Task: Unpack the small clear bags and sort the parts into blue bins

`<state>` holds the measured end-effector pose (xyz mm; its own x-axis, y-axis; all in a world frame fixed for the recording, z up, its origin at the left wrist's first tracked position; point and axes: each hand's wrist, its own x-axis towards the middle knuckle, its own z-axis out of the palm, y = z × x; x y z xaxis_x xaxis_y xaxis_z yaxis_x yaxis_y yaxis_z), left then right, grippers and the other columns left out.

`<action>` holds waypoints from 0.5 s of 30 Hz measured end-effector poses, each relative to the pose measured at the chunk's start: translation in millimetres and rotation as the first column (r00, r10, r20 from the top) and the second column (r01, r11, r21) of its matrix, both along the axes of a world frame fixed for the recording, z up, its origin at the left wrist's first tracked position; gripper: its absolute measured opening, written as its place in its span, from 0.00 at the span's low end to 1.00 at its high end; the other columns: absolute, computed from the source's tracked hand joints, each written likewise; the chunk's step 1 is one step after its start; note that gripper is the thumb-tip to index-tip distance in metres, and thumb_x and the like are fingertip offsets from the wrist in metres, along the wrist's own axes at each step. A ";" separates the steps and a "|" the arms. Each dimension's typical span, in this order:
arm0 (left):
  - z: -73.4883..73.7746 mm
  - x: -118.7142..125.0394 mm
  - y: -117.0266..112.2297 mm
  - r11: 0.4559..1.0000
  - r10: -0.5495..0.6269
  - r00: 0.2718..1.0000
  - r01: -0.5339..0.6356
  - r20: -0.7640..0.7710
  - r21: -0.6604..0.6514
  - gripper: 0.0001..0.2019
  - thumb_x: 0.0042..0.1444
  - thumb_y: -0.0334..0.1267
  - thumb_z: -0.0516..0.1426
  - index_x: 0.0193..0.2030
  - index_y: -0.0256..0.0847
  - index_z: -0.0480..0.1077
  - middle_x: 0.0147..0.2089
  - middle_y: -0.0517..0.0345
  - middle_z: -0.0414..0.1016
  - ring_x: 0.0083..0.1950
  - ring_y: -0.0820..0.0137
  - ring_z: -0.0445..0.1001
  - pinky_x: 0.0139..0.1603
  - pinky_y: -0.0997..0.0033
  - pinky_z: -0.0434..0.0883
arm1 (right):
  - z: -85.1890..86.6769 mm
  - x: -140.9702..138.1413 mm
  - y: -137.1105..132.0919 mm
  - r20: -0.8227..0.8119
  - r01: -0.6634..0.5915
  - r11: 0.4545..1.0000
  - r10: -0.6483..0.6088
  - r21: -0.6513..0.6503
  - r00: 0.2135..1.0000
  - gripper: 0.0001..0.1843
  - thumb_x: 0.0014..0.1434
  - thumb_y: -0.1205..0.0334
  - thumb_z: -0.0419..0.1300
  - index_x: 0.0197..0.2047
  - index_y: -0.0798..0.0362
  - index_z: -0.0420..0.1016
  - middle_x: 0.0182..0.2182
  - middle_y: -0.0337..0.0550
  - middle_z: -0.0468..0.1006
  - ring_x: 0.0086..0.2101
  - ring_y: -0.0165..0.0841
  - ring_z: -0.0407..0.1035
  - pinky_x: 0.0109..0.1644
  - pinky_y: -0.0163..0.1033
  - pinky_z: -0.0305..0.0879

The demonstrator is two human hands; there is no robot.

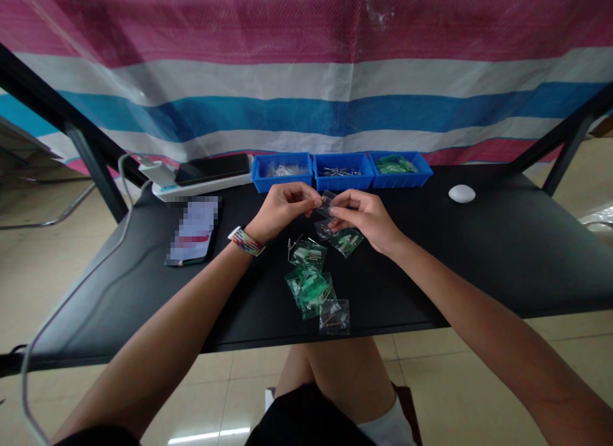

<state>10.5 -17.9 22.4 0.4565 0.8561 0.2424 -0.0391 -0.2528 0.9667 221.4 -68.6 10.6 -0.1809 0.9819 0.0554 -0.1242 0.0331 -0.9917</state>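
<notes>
Between my two hands, over the middle of the black table, is a small clear plastic bag [326,202]. My left hand [287,206] pinches its left side with thumb and forefinger. On the other side my right hand [360,215] grips the bag's right edge. Just below my right fingers lie another clear bag [324,228] and a green-tinted bag [347,241]. Nearer to me is a loose pile of green bags [310,286] with metal pins and white pieces inside. A clear bag [334,317] with brassy pins lies at the table's front edge.
Three blue bins stand at the back: one with clear bags [282,170], one with metal pins [339,172], one with green bags [395,165]. A phone [194,232], a power strip [205,188] with a cable, and a white mouse [461,193] are on the black table [507,254].
</notes>
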 end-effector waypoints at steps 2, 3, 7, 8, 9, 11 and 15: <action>0.6 0.7 -0.3 1.000 0.005 1.000 -0.005 0.006 0.003 0.17 0.51 0.47 0.74 0.33 0.35 0.79 0.32 0.56 0.79 0.29 0.74 0.73 0.31 0.74 0.71 | -0.6 -0.7 0.3 -0.004 -0.002 1.000 0.002 0.002 1.000 0.19 0.52 0.53 0.77 0.38 0.53 0.77 0.30 0.39 0.82 0.29 0.35 0.81 0.36 0.42 0.83; 0.9 1.2 -0.5 1.000 0.005 1.000 -0.005 0.010 0.004 0.17 0.51 0.48 0.74 0.33 0.35 0.79 0.32 0.56 0.79 0.29 0.74 0.73 0.31 0.74 0.71 | -0.9 -0.9 0.5 -0.005 0.000 1.000 0.000 0.004 1.000 0.18 0.52 0.53 0.77 0.38 0.53 0.77 0.30 0.39 0.82 0.29 0.35 0.81 0.36 0.42 0.83; 0.8 2.4 -0.8 1.000 0.014 1.000 -0.014 0.025 0.019 0.17 0.52 0.48 0.73 0.34 0.36 0.79 0.32 0.56 0.78 0.29 0.74 0.73 0.31 0.74 0.71 | -2.0 -1.2 1.1 0.030 0.034 0.998 -0.035 0.057 0.999 0.16 0.54 0.53 0.75 0.40 0.53 0.79 0.31 0.40 0.82 0.29 0.35 0.80 0.33 0.41 0.81; 0.6 2.4 -0.8 0.999 0.021 0.999 -0.022 0.024 0.028 0.16 0.53 0.48 0.73 0.35 0.36 0.79 0.32 0.57 0.78 0.29 0.74 0.73 0.31 0.75 0.71 | -2.0 -1.1 0.8 0.055 0.051 0.994 -0.057 0.098 0.997 0.15 0.56 0.53 0.74 0.40 0.53 0.79 0.32 0.40 0.82 0.29 0.34 0.80 0.32 0.40 0.80; 0.3 2.2 -0.7 0.999 0.029 0.999 -0.030 0.021 0.037 0.16 0.54 0.48 0.73 0.35 0.36 0.78 0.31 0.57 0.77 0.29 0.74 0.73 0.31 0.75 0.71 | -1.8 -0.9 0.1 0.090 0.073 0.985 -0.088 0.159 0.992 0.13 0.58 0.54 0.73 0.41 0.53 0.80 0.32 0.40 0.82 0.29 0.34 0.79 0.32 0.40 0.80; -0.3 1.3 -0.6 0.999 0.029 1.000 -0.029 0.000 0.038 0.16 0.56 0.48 0.71 0.35 0.37 0.78 0.29 0.59 0.75 0.27 0.74 0.73 0.30 0.75 0.71 | -0.4 -0.3 -2.2 0.182 0.119 0.934 -0.189 0.337 0.965 0.09 0.62 0.56 0.70 0.41 0.52 0.82 0.35 0.42 0.82 0.31 0.34 0.79 0.34 0.40 0.79; -1.2 -0.5 -1.5 0.996 -0.042 0.998 0.038 -0.049 -0.078 0.22 0.64 0.55 0.63 0.31 0.36 0.77 0.26 0.55 0.76 0.26 0.72 0.74 0.30 0.73 0.73 | 3.4 2.1 -8.6 0.331 0.095 0.710 -0.437 0.698 0.836 0.05 0.69 0.62 0.64 0.42 0.48 0.84 0.39 0.43 0.81 0.36 0.35 0.78 0.41 0.42 0.78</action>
<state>10.0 -19.4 21.2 0.5007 0.8520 0.1526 0.0014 -0.1771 0.9842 223.5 -77.2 14.0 -0.0882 0.7454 0.6607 0.4352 0.6255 -0.6476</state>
